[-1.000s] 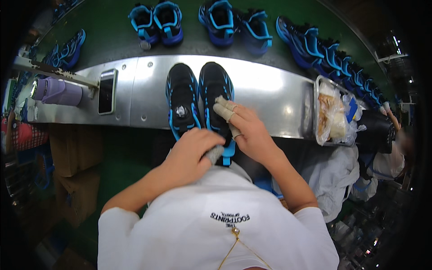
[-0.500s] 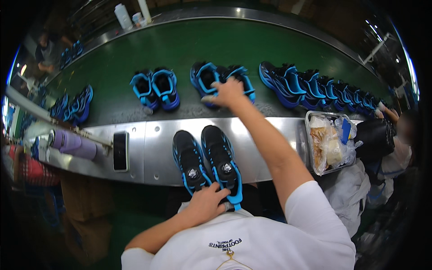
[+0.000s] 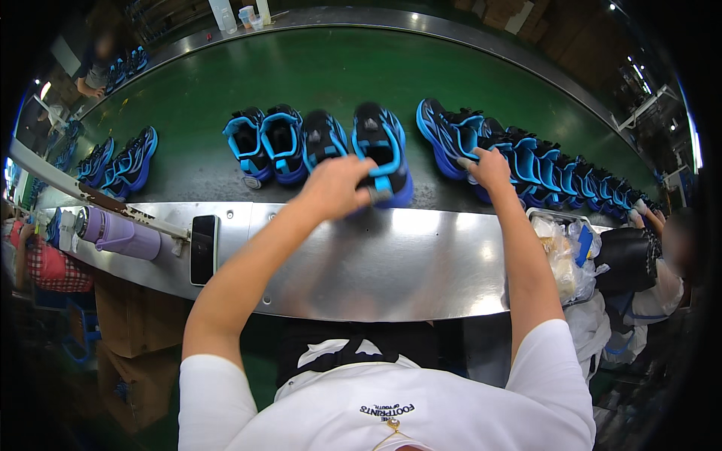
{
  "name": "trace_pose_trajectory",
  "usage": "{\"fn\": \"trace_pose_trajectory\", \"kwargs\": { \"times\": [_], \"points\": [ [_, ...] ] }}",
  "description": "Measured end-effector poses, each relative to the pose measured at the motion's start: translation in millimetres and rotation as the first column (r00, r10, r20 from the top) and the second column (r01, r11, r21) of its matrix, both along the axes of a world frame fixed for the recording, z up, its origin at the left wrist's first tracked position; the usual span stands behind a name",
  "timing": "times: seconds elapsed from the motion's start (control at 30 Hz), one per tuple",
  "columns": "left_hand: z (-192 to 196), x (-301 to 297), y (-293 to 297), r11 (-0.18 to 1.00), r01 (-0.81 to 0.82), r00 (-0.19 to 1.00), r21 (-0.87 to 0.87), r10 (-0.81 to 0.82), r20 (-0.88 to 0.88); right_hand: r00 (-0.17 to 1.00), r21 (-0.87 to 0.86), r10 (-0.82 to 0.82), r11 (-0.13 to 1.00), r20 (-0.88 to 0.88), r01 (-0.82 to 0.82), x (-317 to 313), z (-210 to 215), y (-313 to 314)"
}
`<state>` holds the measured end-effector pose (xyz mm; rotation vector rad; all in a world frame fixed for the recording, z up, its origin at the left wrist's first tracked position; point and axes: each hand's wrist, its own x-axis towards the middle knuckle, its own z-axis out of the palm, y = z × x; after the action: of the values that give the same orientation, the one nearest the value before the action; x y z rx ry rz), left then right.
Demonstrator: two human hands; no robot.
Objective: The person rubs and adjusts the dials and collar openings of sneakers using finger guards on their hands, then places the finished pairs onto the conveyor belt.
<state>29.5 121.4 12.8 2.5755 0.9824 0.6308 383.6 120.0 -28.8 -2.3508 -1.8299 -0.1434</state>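
Rightward, tray of plastic bags, left hand, right hand at sneakers

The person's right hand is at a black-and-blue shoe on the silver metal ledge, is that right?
Not quite: the head view shows that black-and-blue shoe on the green surface, beyond the silver metal ledge. The right hand is indeed at it.

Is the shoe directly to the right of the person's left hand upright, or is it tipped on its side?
Upright: this shoe has its opening facing up, its blue sole underneath.
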Motion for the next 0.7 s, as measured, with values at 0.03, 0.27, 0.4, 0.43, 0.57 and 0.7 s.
{"fn": "trace_pose_trajectory", "kwargs": {
  "times": [0.03, 0.27, 0.4, 0.43, 0.57, 0.7],
  "points": [
    [-10.7, 1.0, 25.5, 0.996, -0.087, 0.993, -0.030, 0.084, -0.082, 0.999, -0.014, 0.030, 0.999, -0.019, -0.030, 6.1, 1.1, -4.6],
    [-51.0, -23.7, 44.7, 0.971, -0.222, 0.968, 0.089, 0.209, 0.141, 0.842, 0.382, 0.436, 0.872, -0.319, -0.307, -21.0, 4.1, -68.3],
    [-32.9, -79.9, 55.6, 0.844, -0.461, 0.850, 0.274, 0.508, -0.135, 0.854, 0.260, 0.352, 0.928, -0.384, -0.266, -52.2, -35.0, -144.8],
    [-27.3, -95.0, 60.4, 0.842, -0.506, 0.780, 0.187, 0.539, -0.317, 0.827, 0.221, 0.348, 0.936, -0.442, -0.276, -63.5, -49.6, -160.8],
    [-45.6, -139.6, 94.7, 0.823, -0.567, 0.650, 0.045, 0.480, -0.590, 0.861, 0.298, 0.285, 0.940, -0.420, -0.166, -118.1, -67.6, -198.4],
    [-52.1, -149.9, 113.5, 0.892, -0.452, 0.748, 0.001, 0.379, -0.545, 0.857, 0.283, 0.262, 0.948, -0.443, -0.143, -119.7, -68.6, -197.7]
  ]
}}
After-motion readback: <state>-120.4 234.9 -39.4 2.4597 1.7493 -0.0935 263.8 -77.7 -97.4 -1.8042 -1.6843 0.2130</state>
